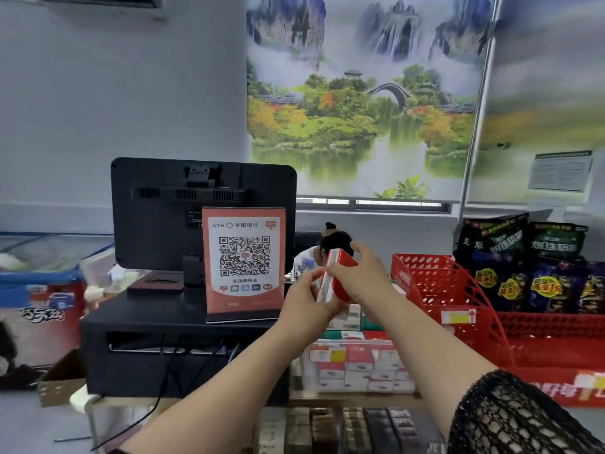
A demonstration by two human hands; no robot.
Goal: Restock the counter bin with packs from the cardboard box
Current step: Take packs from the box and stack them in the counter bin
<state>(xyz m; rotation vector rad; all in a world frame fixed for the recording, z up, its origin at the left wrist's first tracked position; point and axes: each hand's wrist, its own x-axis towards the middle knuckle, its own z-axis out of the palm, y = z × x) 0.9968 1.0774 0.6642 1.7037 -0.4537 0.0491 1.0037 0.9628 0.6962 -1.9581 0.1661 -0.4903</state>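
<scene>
Fingers of left hand (306, 298) and right hand (361, 275) pinching boxy red-and-white pack (341, 263), above clear plastic bin (305, 368)

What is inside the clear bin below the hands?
Red-and-white packs, piled loosely in the clear bin. The right forearm covers its right side, so that part is hidden.

At the centre of the frame, the upright orange-and-white plastic payment sign (244, 263) reads "GYB 贵阳银行" above a black QR code. Print on the dark snack bags (523, 253) at right and on the grey wall notice (559, 172) is too blurred to read.
</scene>
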